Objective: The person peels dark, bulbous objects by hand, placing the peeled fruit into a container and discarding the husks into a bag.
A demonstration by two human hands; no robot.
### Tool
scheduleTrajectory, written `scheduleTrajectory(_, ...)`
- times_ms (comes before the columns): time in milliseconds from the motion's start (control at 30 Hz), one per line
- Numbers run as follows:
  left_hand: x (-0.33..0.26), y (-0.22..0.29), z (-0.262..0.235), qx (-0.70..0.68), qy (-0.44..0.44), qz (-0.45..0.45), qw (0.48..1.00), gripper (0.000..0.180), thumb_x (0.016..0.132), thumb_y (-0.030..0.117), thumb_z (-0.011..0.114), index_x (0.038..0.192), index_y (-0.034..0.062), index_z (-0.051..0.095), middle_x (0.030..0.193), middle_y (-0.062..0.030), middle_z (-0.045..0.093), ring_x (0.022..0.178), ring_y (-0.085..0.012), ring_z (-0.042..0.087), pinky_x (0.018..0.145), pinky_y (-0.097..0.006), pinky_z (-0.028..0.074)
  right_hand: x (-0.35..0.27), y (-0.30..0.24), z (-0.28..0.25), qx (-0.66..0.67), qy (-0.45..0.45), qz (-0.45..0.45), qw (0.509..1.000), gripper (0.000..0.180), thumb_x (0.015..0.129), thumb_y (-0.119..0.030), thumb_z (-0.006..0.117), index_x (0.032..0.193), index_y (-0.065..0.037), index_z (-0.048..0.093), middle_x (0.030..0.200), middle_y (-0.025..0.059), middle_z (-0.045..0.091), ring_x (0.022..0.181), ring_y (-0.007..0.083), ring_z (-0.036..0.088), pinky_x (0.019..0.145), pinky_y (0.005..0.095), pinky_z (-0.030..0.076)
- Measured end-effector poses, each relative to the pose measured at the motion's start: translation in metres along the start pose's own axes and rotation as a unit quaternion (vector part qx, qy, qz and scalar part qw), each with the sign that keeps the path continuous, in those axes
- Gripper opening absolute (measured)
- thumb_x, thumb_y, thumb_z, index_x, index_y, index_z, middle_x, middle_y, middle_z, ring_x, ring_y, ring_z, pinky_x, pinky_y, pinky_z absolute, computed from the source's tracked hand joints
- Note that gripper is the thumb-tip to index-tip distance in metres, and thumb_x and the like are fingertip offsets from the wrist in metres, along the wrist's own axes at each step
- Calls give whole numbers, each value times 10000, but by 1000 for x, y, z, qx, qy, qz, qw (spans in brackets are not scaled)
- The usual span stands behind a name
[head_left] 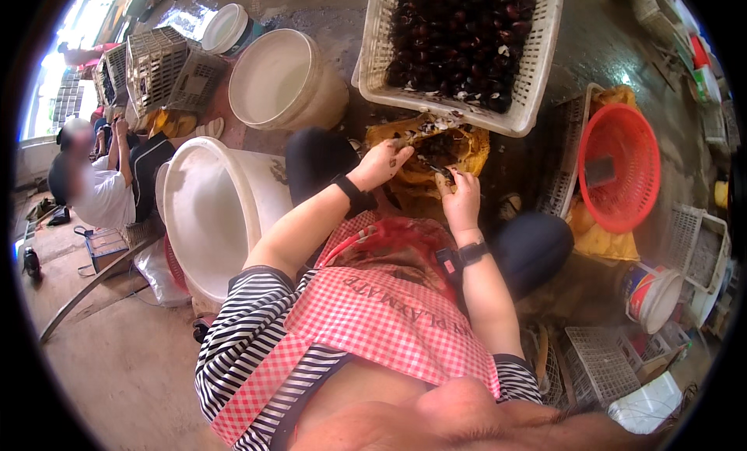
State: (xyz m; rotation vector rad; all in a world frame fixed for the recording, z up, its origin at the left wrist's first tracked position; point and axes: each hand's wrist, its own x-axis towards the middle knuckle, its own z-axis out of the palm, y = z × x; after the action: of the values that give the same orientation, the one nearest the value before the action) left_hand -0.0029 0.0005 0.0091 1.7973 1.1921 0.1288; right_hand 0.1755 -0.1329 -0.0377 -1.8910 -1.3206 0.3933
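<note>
My left hand (380, 164) is closed, with fingertips pinched together above an orange-yellow bag (476, 149) between my knees. What it holds is too small to name. To its right my right hand (462, 198) is also closed, around something small, dark and thin near the fingertips. Dark scraps and pale bits lie in the bag below both hands. Just beyond the bag stands a white plastic crate (443, 108) filled with dark reddish-brown round pieces (459, 42) that look like water chestnuts, with white bits among them.
Left of me stand a large white tub (253, 241) and a white bucket (307, 112). A red basket (642, 167) with a dark block inside is at the right. Grey crates (159, 70) are stacked at the far left, near a seated person (105, 190). A hose (93, 284) crosses the floor.
</note>
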Motion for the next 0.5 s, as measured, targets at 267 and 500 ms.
scheduleTrajectory(267, 5, 26, 11, 151, -106, -48, 982, 400, 841, 339, 664, 1079, 17, 655, 1035, -242, 663, 972, -391, 637, 825, -441, 524, 4, -8, -10, -72, -50, -94, 992, 306, 842, -284, 730, 1028, -44, 690, 965, 119, 639, 912, 325, 576, 823, 403, 495)
scheduleTrajectory(500, 21, -29, 21, 409, 188, 298, 842, 301, 849, 318, 626, 885, 35, 721, 764, -171, 689, 780, -355, 678, 751, -444, 539, 8, 20, -13, 96, -10, 178, 979, 349, 874, -324, 729, 1018, -7, 701, 921, 171, 693, 855, 332, 652, 787, 390, 510)
